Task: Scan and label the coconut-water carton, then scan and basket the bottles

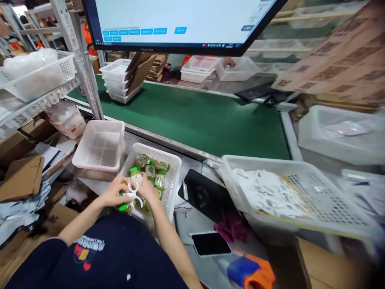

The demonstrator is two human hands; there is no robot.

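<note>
Over a white perforated basket (176,176), both my hands are closed about a white plastic piece with open rings (134,192). My left hand (116,191) pinches it from the left side. From the right, the fingers of my right hand (146,188) press on its upper part, beside a green-capped bottle (134,170). Another green cap (122,207) shows below my left hand. Several small bottles with green caps and green labels (150,171) lie in the basket. My fingers partly hide how the ringed piece meets the bottles.
A white basket (99,160) stands to the left. Behind runs a green conveyor belt (192,116) with stacked baskets (116,72). At right are a black device (204,194), a phone (211,243) and a large basket of white pieces (270,192). A monitor (180,24) hangs above.
</note>
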